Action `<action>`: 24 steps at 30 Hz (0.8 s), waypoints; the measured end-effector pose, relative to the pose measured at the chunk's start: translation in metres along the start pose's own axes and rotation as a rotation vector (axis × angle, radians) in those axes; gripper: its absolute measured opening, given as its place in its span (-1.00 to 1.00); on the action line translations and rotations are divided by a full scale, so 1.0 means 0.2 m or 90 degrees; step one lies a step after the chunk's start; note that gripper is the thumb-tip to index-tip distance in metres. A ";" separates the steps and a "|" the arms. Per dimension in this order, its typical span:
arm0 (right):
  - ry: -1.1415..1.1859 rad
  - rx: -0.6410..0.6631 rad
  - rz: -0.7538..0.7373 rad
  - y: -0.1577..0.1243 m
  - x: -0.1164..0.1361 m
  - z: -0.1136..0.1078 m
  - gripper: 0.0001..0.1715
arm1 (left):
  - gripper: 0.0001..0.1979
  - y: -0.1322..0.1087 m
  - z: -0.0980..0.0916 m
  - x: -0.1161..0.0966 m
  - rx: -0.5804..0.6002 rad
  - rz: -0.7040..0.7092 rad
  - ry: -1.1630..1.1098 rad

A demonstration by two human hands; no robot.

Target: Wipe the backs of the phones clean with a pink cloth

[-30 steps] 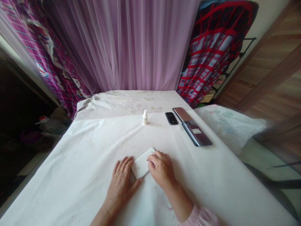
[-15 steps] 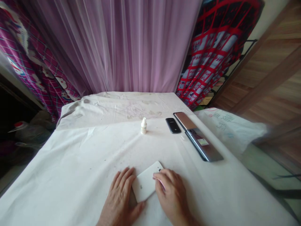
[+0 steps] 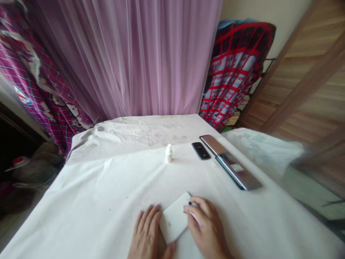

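Observation:
A white smartphone lies slantwise on the cloth in front of me, with a small dark camera lens near its far right corner. My left hand rests flat at the phone's left edge, fingers stretched out and the thumb by its near corner. My right hand is bent over the phone's right side, its fingers pinched together above the surface near the lens. A bit of pink shows between those fingers; what it is I cannot make out.
A small white dropper bottle stands upright beyond the hands. To its right lie a small black phone, a rose-gold phone and a larger grey phone. A white cloth covers the table; a plastic bag sits beyond its right edge.
The head view has shifted, so table and hands appear lower and farther right. My right fingertips have moved slightly towards the lens, while my left hand stays beside the phone.

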State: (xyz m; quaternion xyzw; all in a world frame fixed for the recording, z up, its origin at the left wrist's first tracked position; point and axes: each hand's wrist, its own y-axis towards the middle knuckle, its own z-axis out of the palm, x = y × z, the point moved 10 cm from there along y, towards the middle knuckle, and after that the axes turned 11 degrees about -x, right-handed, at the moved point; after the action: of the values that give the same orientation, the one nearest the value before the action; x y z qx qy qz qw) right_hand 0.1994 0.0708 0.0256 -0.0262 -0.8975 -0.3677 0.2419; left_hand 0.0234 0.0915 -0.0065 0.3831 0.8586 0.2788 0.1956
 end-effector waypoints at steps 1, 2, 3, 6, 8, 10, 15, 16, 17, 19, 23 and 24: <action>0.003 -0.001 0.004 0.01 0.02 -0.01 -0.75 | -0.36 0.02 -0.03 0.01 -0.013 -0.030 0.010; 0.007 -0.003 0.006 0.02 0.04 -0.02 -0.75 | -0.38 0.04 -0.05 0.01 -0.015 -0.056 0.014; 0.012 -0.011 0.011 0.03 0.06 -0.04 -0.75 | -0.40 0.05 -0.06 0.01 -0.010 -0.069 0.010; 0.032 -0.030 0.011 0.04 0.11 -0.07 -0.75 | -0.43 0.06 -0.09 -0.04 -0.025 -0.056 -0.011; 0.033 -0.039 0.003 0.04 0.12 -0.08 -0.75 | -0.45 0.06 -0.10 -0.05 -0.049 -0.054 -0.004; 0.033 -0.045 -0.002 0.03 0.13 -0.08 -0.74 | -0.45 0.06 -0.10 -0.05 -0.058 -0.042 0.010; 0.032 -0.029 -0.011 0.00 0.09 -0.05 -0.73 | -0.35 0.04 -0.10 -0.04 -0.105 -0.028 0.042; 0.032 -0.026 -0.012 -0.01 0.08 -0.04 -0.73 | -0.34 0.04 -0.10 -0.04 -0.112 -0.019 0.053; 0.033 -0.029 -0.009 -0.01 0.07 -0.04 -0.74 | -0.34 0.03 -0.10 -0.03 -0.116 -0.009 0.066; 0.033 -0.029 -0.004 -0.02 0.05 -0.03 -0.74 | -0.34 0.03 -0.09 -0.05 -0.118 0.027 0.081; 0.022 -0.036 0.002 -0.02 0.04 -0.04 -0.74 | -0.33 0.03 -0.10 -0.06 -0.126 0.043 0.095; 0.019 -0.037 0.002 -0.02 0.05 -0.04 -0.74 | -0.34 0.03 -0.11 -0.06 -0.131 0.039 0.097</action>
State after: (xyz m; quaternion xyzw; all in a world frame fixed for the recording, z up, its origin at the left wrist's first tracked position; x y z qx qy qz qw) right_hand 0.1930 0.0612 0.0328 -0.0290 -0.8826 -0.3939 0.2551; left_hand 0.0220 0.0790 0.0155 0.3647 0.8258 0.3995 0.1593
